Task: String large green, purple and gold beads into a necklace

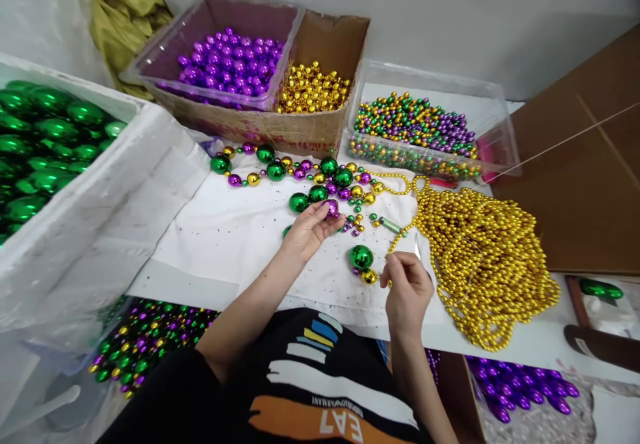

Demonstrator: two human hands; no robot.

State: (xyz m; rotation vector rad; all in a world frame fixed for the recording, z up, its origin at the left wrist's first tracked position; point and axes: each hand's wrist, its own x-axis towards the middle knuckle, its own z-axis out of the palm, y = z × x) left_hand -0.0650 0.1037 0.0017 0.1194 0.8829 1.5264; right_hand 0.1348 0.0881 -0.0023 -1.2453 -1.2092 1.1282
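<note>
On the white bench point(540, 337), the left hand point(311, 229) pinches a round, shiny purple bead point(331, 209) in its grip, leftward and farther from the front edge than the right hand point(407, 291), its fingertips pressed together beside a glossy gold ball point(369, 277), contents unclear.

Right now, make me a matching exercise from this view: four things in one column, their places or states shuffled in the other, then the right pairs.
Things:
1. Left hand
2. Heap of gold bead strands
3. Small mixed-colour beads
4. Heaped large green beads

Places or states:
A. In a clear bin near the wall
B. In a white box at far left
C. Holding a purple bead
D. To the right of the right hand

Pairs: 1-C, 2-D, 3-A, 4-B
</note>
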